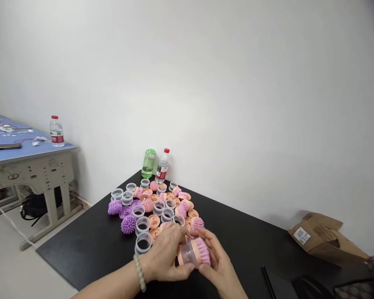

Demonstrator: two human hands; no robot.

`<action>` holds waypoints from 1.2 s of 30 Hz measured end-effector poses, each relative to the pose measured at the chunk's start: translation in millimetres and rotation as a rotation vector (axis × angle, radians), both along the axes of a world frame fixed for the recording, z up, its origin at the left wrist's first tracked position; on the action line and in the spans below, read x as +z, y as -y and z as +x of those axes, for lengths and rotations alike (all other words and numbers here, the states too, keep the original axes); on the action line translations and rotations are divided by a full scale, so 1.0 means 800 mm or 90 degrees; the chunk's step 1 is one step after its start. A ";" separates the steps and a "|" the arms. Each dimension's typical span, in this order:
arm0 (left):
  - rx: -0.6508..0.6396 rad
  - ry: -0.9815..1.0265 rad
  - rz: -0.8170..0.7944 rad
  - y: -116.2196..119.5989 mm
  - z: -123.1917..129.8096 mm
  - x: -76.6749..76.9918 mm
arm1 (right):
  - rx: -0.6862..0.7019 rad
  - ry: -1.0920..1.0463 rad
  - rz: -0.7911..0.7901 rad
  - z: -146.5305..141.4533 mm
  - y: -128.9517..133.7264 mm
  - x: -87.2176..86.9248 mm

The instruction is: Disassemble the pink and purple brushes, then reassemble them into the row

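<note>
A pink-bristled brush [202, 251] with a peach body and a clear collar lies on its side between my two hands, above the black table. My left hand [166, 253], with a beaded bracelet at the wrist, grips the collar end. Around the bristle end curl the fingers of my right hand [218, 259]. Beyond them are several clear rings [143, 242], peach discs [153, 221], pink brush heads [197, 223] and purple spiky heads [129, 224], grouped on the table.
A green bottle [148, 164] and a red-capped water bottle [162, 166] stand by the wall. An opened cardboard box [327, 238] lies at the right. Further left is a blue-topped table [28, 151] with another bottle [56, 132].
</note>
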State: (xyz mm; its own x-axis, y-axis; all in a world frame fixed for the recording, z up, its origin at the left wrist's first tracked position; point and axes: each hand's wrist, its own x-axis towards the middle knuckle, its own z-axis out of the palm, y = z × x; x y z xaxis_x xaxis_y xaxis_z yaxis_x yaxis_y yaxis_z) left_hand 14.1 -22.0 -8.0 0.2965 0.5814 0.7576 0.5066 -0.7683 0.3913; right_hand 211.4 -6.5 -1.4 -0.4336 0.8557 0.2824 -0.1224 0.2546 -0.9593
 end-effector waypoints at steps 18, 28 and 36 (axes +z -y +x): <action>-0.342 0.285 -0.505 0.002 -0.008 0.019 | -0.085 -0.037 0.054 0.026 -0.002 0.010; -0.345 0.611 -0.490 -0.010 -0.010 0.027 | -0.356 0.007 0.006 0.052 -0.036 0.006; -0.265 0.579 -0.464 -0.014 -0.008 0.020 | -0.323 0.189 0.016 0.045 -0.063 -0.046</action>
State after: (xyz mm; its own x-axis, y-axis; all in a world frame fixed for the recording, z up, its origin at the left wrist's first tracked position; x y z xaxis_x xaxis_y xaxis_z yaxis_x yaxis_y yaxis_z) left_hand 7.6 -10.9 7.7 0.0954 0.9414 0.3235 -0.4030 -0.2606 0.8773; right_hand 247.6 44.2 -38.3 -0.0358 0.9714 0.2348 0.2937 0.2348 -0.9266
